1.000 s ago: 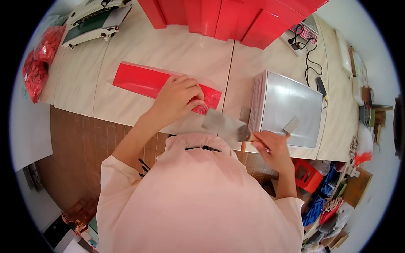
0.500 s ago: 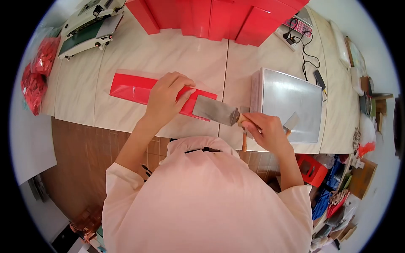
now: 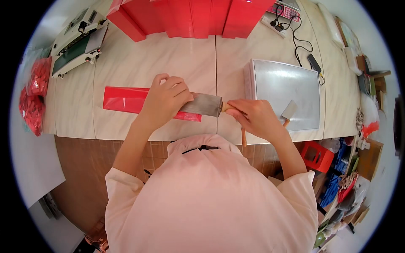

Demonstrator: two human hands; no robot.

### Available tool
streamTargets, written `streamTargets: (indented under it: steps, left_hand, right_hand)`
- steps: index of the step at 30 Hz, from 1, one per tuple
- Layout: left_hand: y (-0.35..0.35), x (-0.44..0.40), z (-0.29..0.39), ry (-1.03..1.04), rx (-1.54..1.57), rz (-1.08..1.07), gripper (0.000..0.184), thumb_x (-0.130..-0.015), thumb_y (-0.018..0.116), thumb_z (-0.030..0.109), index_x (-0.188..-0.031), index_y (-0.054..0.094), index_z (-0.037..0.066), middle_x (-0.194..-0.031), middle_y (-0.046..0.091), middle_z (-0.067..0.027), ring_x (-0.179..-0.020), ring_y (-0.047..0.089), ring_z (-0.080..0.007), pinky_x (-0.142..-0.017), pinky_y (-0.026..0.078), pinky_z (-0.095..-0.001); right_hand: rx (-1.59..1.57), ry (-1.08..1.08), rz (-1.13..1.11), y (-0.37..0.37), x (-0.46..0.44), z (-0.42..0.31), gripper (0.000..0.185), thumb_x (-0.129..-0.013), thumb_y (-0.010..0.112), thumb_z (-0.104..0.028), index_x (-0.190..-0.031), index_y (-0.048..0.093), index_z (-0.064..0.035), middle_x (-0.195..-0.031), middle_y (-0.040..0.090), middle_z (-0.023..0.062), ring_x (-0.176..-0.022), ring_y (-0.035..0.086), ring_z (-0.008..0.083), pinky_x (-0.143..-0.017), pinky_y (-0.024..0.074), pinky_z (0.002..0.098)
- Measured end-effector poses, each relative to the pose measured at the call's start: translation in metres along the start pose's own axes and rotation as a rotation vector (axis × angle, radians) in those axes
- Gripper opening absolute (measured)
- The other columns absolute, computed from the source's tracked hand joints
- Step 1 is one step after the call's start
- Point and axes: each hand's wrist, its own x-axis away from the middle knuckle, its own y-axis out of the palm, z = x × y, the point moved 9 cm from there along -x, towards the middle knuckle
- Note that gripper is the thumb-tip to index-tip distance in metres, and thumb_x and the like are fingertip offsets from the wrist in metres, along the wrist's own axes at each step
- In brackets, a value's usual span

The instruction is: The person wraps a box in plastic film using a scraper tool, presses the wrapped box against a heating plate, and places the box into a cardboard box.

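Note:
A long flat red box, with glossy clear film around it, lies on the table in front of me. My left hand rests over its middle, fingers bent and holding it down. In my right hand is a scraper with a wide metal blade, gripped by its wooden handle. The blade lies over the right part of the red box, and its far end reaches my left fingertips, which partly hide it. Below my right hand, a second wooden handle shows at the table's edge.
A metal-topped box stands at right, with a smaller scraper on it. Tall red boxes stand at the back. A power strip and cables lie back right. A machine and red bags are at left.
The scraper has moved left along the red box, its blade reaching my left fingers. My left fingers have bent more. The camera view has shifted slightly.

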Motion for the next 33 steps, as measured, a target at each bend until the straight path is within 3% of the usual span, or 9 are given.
streamTargets:
  steps: [6,11,14,17,22,25,27,31,33]
  left_hand:
    - [-0.013,0.01,-0.01,-0.068,0.071,0.0,0.011,-0.08,0.066,0.013,-0.091,0.066,0.011,-0.093,0.063,-0.0021,-0.097,0.055,-0.0216,-0.09,0.038,-0.0399]
    - [-0.07,0.118,-0.122,-0.879,0.132,0.409,0.04,-0.1,0.04,0.026,-0.131,0.045,0.003,-0.132,0.051,-0.0078,-0.122,0.045,-0.0201,-0.104,0.031,-0.0358]
    - [-0.089,0.201,-0.176,-0.991,0.243,0.794,0.046,-0.1,0.036,0.034,-0.132,0.042,0.003,-0.133,0.05,-0.0121,-0.125,0.044,-0.0215,-0.107,0.028,-0.0391]
    - [-0.055,0.257,-0.219,-1.196,0.726,1.061,0.057,-0.1,0.028,0.046,-0.135,0.04,0.004,-0.136,0.046,-0.0138,-0.129,0.04,-0.0244,-0.109,0.027,-0.04]
    - [0.012,0.237,-0.221,-1.074,1.376,0.905,0.083,-0.09,0.024,0.069,-0.139,0.036,0.003,-0.14,0.042,-0.016,-0.135,0.033,-0.0273,-0.112,0.024,-0.0432]
    - [0.033,0.229,-0.216,-1.03,1.378,0.802,0.096,-0.083,0.021,0.078,-0.138,0.037,0.002,-0.136,0.046,-0.016,-0.132,0.037,-0.0272,-0.111,0.025,-0.0421]
    - [0.041,0.23,-0.215,-1.009,1.449,0.797,0.098,-0.082,0.02,0.08,-0.138,0.038,0.002,-0.129,0.051,-0.0151,-0.127,0.043,-0.0257,-0.109,0.028,-0.0403]
    - [0.045,0.243,-0.213,-1.109,1.422,0.9,0.098,-0.082,0.02,0.08,-0.134,0.041,-0.001,-0.125,0.054,-0.0126,-0.122,0.046,-0.0239,-0.107,0.029,-0.0374]
    - [0.042,0.246,-0.206,-1.114,1.429,0.944,0.096,-0.084,0.018,0.078,-0.133,0.043,-0.001,-0.124,0.055,-0.0114,-0.122,0.046,-0.0234,-0.106,0.029,-0.0369]
  right_hand:
    - [-0.103,0.126,-0.101,-0.016,0.007,0.01,0.016,-0.089,0.06,-0.016,-0.098,0.064,-0.0031,-0.063,0.056,0.0071,-0.051,0.051,0.0204,-0.049,0.0415,0.0308]
    - [-0.442,0.701,-0.003,-0.053,0.085,0.097,0.025,-0.095,0.053,-0.023,-0.097,0.065,-0.0017,-0.058,0.04,-0.0029,-0.055,0.039,0.0051,-0.048,0.039,0.025]
    - [-0.264,0.809,0.406,-0.056,0.129,0.177,0.034,-0.097,0.046,-0.029,-0.093,0.062,0.001,-0.064,0.052,0.0016,-0.057,0.046,0.0104,-0.054,0.039,0.0272]
    - [-0.173,0.953,0.669,-0.015,0.17,0.24,0.038,-0.098,0.043,-0.031,-0.094,0.06,0.0029,-0.065,0.056,0.0047,-0.058,0.051,0.015,-0.056,0.0418,0.0315]
    - [0.078,1.001,0.665,0.023,0.172,0.239,0.036,-0.098,0.04,-0.031,-0.105,0.056,0.0012,-0.076,0.062,0.0142,-0.068,0.06,0.0283,-0.074,0.0458,0.0397]
    - [0.287,0.902,0.696,0.025,0.157,0.201,0.028,-0.095,0.046,-0.02,-0.114,0.052,0.0,-0.097,0.061,0.0185,-0.081,0.059,0.0342,-0.081,0.0454,0.0427]
    - [0.731,0.464,0.735,0.004,0.114,0.097,0.027,-0.091,0.048,-0.008,-0.116,0.053,-0.0008,-0.107,0.058,0.0171,-0.09,0.059,0.0314,-0.08,0.0469,0.0417]
    - [-0.523,0.414,-0.142,0.13,0.069,0.041,0.027,-0.087,0.051,-0.003,-0.113,0.057,-0.002,-0.105,0.059,0.0141,-0.095,0.058,0.0279,-0.079,0.0476,0.038]
    - [-0.55,0.17,-0.01,0.156,0.045,0.012,0.022,-0.089,0.052,-0.007,-0.109,0.058,-0.0012,-0.105,0.058,0.0153,-0.095,0.058,0.03,-0.082,0.0472,0.0377]
